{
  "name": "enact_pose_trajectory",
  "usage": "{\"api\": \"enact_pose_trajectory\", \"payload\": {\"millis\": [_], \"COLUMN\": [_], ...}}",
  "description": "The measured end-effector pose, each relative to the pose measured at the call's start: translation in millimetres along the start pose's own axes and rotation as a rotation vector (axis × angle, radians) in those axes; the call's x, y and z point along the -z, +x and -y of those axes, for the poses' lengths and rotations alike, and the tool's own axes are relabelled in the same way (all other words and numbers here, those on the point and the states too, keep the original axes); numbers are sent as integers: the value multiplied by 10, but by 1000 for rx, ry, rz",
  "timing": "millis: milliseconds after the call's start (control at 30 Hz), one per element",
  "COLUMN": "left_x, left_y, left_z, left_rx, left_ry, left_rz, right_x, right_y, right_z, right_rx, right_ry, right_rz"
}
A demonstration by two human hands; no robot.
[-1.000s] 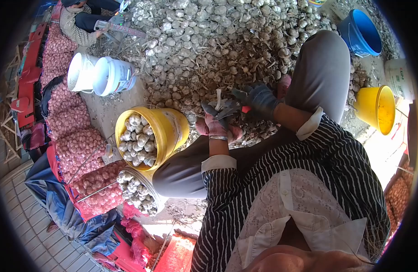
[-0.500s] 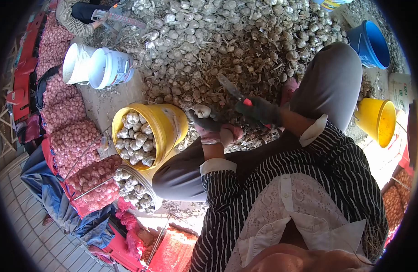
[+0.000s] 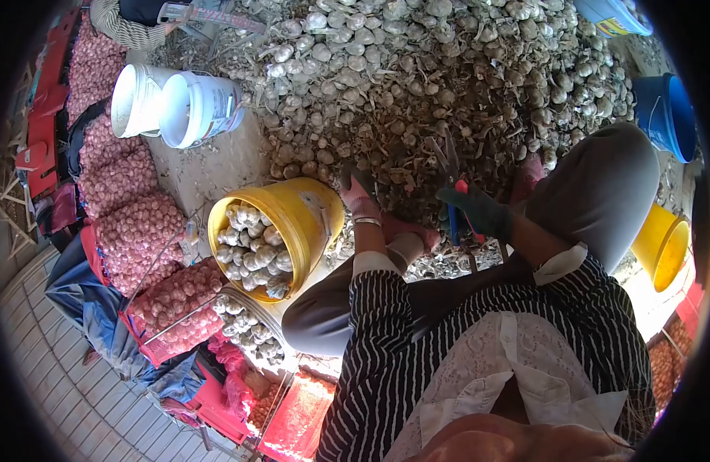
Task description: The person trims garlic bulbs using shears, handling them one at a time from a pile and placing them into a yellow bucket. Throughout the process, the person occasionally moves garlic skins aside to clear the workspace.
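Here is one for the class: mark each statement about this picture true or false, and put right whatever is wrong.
1. The right hand holds cutters. True.
2. Both hands are bare. False: both wear gloves.
3. Garlic bulbs lie in the yellow bucket near the left knee. True.
4. The left hand is inside that bucket. False: the left hand is outside it, at the garlic pile.
5. Two white buckets sit next to each other at the upper left of the view. True.
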State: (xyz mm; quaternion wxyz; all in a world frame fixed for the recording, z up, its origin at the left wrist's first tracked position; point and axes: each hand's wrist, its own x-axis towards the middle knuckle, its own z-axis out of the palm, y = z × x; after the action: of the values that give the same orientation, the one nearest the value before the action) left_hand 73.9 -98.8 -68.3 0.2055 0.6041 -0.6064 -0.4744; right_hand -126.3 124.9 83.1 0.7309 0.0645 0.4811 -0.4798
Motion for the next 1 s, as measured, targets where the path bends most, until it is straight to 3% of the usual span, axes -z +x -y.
{"api": "enact_pose_trajectory", "payload": {"millis": [33,100,200,267,367,467,567,633,700,733,833,933,967,1000], "left_x": [59,137,233,243,132,140,175,138,73,-1,-8,34,47,63], "left_y": [207,418,883,1129,1102,1152,991,913,683,586,732,-169,-420,-636], "left_z": [-20,-363,-425,-431,-407,-442,-501,-334,-206,-60,1161,-139,-491,-783], "left_rx": [243,128,291,528,494,550,531,481,299,325,135,-481,-484,-687], "left_ry": [-118,330,563,925,1138,1092,1066,1123,956,790,-414,578,577,553], "left_rz": [-92,-236,-215,130,109,157,199,235,291,51,379,391,384,312], "right_x": [-36,-13,95,99,71,5,60,28,-29,-63,-32,-70,-102,-118], "right_y": [10,74,153,164,121,45,81,25,-43,-88,-85,-139,-180,-200], "right_z": [-11,-21,-117,-157,-121,-36,-198,-136,-64,-34,87,258,298,308], "right_rx": [24,40,102,96,57,0,115,156,195,234,382,486,482,491], "right_ry": [5,10,-29,-52,-275,-432,-612,-768,-923,-991,-1143,-1354,-1481,-1485], "right_rz": [-37,-80,-87,-47,-41,-20,-89,-136,-182,-248,-317,-349,-384,-382]}}
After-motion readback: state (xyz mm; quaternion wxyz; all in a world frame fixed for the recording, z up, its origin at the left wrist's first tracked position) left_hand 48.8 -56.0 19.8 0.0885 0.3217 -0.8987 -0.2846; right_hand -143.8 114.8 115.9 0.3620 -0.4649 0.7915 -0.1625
